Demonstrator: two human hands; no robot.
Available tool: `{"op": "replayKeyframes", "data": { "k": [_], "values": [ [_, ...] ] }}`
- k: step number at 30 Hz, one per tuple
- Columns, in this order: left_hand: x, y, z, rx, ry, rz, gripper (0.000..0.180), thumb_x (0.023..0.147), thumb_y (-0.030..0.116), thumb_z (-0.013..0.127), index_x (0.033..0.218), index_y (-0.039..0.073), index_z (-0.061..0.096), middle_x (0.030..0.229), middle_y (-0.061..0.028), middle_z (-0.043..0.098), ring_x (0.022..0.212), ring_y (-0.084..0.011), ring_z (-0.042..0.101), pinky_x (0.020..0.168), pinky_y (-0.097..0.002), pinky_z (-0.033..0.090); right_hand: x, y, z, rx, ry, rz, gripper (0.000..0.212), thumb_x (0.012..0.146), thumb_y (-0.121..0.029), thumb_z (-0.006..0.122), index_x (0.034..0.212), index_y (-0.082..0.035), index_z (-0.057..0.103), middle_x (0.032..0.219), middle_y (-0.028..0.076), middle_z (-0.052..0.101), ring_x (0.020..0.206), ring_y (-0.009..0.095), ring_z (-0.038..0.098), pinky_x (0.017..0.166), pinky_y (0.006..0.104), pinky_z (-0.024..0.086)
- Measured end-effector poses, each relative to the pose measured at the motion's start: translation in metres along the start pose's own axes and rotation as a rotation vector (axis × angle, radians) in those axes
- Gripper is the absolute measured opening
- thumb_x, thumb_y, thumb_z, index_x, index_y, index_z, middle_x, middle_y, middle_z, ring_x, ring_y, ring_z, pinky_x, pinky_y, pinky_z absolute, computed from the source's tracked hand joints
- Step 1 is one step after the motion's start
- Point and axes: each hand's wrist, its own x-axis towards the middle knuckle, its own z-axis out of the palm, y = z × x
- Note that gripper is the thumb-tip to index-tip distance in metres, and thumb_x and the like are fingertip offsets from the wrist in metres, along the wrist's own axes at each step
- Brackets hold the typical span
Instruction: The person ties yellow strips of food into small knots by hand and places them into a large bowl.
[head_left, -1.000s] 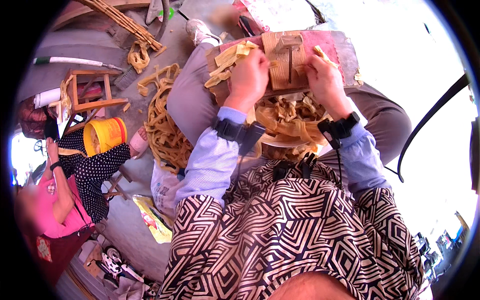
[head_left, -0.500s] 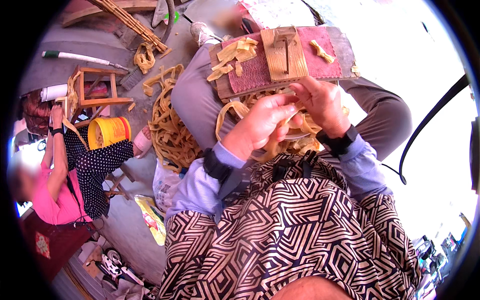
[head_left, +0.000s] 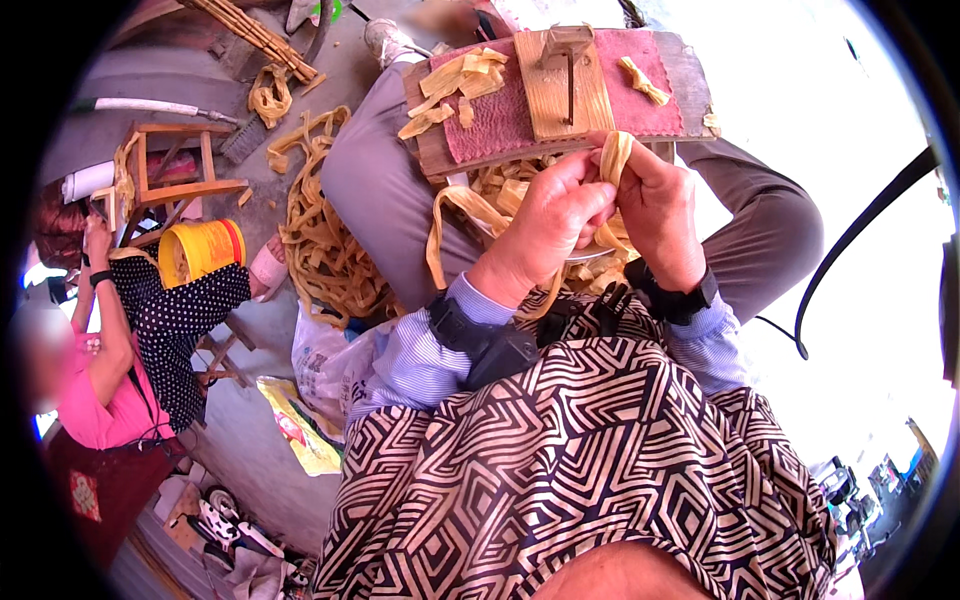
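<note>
A flat, pale yellow strip is pinched between my hands, looped over at its upper end. My left hand is closed, thumb and fingertips pressed on the strip's left side. My right hand grips the loop between thumb and fingers. Just beyond them lies a wooden board covered with a red cloth. On it stand a wooden block with an upright metal piece, short strip pieces at left and a small knotted strip at right. Below my hands, more strips fill a partly hidden pale bowl.
A heap of long strips lies on the floor beside my left leg, near a white plastic bag. Farther left, a co-worker in pink sits with a yellow bucket by a wooden stool.
My hands have drawn slightly apart, and the strip now stands up in a visible loop at my right fingers. The view has shifted a little, moving the board up and left.
</note>
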Motion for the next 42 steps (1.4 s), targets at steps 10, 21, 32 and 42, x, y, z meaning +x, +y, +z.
{"op": "replayKeyframes", "data": {
  "k": [10,21,32,42],
  "values": [
    [-0.002,-0.015,-0.037,0.058,-0.061,-0.186,0.013,0.096,0.016,0.055,0.106,0.008,0.059,0.075,0.0045,0.053,0.056,-0.0003,0.041,0.048,-0.0150,0.032,0.009,0.005,-0.005,-0.284,0.010,-0.227,0.010,0.084,-0.013,0.066,0.092,-0.009,0.069,0.089,0.008,0.067,0.071,0.031,0.065,0.057,0.0369,0.051],
    [0.000,-0.023,-0.031,1.317,0.277,0.902,0.026,0.082,0.002,0.062,0.107,0.003,0.062,0.102,-0.0084,0.067,0.104,-0.0318,0.057,0.092,-0.0426,0.044,-0.017,0.015,0.010,1.353,-0.462,0.869,0.028,0.096,-0.026,0.057,0.111,-0.003,0.064,0.104,0.004,0.067,0.093,0.019,0.064,0.087,0.0320,0.050],
    [0.024,-0.021,-0.007,0.965,0.398,0.468,0.016,0.091,0.015,0.059,0.091,0.002,0.052,0.075,-0.0125,0.058,0.066,-0.0243,0.060,0.061,-0.0396,0.046,-0.013,0.019,0.024,0.507,0.036,0.180,0.009,0.086,0.000,0.063,0.093,0.002,0.068,0.111,0.006,0.053,0.091,0.014,0.057,0.081,0.0252,0.048],
    [-0.022,-0.030,-0.014,0.171,0.167,-0.141,0.025,0.100,0.027,0.049,0.095,0.004,0.058,0.066,0.0046,0.044,0.052,-0.0024,0.035,0.046,-0.0170,0.028,-0.012,0.040,0.024,0.664,0.230,0.172,0.007,0.081,0.007,0.066,0.087,0.005,0.067,0.107,0.005,0.056,0.090,0.010,0.056,0.076,0.0220,0.047]
  ]
}}
